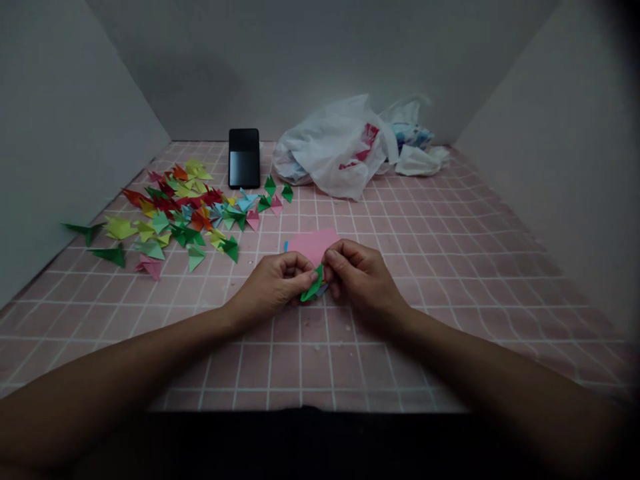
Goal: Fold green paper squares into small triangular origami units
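Observation:
Between my two hands is a small piece of folded green paper (313, 285), its pointed end aimed down toward me. My left hand (277, 280) pinches it from the left, thumb on top. From the other side my right hand (361, 273) closes thumb and fingers at its upper right edge; the fingertips hide that part. Just beyond the hands lies pink paper (315, 243) on the table, with a bit of blue showing at its left edge. Partly hidden below the green piece are some other coloured paper edges.
Many-coloured folded paper cranes (185, 207) lie heaped at the left. A black phone (244, 160) leans upright behind them. White plastic bags (340, 143) and a crumpled tissue (420, 161) rest along the back wall. A pink checked cloth (440, 267) covers the table.

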Motion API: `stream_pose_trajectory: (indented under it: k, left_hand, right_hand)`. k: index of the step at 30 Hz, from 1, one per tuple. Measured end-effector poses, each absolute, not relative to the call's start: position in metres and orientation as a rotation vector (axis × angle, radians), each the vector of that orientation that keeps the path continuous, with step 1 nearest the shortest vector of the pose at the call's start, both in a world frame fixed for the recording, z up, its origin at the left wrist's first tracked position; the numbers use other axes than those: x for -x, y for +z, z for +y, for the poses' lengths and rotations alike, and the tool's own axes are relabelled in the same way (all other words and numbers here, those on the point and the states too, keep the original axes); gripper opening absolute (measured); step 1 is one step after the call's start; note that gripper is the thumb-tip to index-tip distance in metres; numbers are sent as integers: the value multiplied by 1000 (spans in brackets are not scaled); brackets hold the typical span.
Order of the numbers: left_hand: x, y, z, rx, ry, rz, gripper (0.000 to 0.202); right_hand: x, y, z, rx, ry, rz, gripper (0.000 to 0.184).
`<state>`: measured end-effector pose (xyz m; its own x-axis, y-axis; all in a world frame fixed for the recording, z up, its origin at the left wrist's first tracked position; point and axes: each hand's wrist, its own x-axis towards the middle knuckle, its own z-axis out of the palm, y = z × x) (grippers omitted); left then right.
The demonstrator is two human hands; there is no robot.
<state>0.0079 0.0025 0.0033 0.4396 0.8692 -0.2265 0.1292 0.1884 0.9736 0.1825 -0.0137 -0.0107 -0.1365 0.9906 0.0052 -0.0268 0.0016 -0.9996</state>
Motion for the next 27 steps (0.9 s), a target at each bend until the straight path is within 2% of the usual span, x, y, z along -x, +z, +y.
stream_pose_trajectory:
  k: [6,12,16,20,27]
  left_hand:
    - [-8,3,2,-1264,685,987,18]
    - [-7,3,2,-1299,698,976,20]
    - [-5,2,5,-1264,789,988,26]
    - [-4,0,7,-1304,844,942,22]
    - [-4,-1,5,-1314,856,898,22]
  right_hand:
    - [-183,-7,-16,1118,1300,-1442,21]
    - [-184,-6,-18,1164,1194,-1419,33]
    - [-182,-8,-17,1075,1353,-1272,22]
    - [-179,-10,-17,1002,1513,-1255,23]
    - [-179,-8,-17,1079,1438,-1207,18]
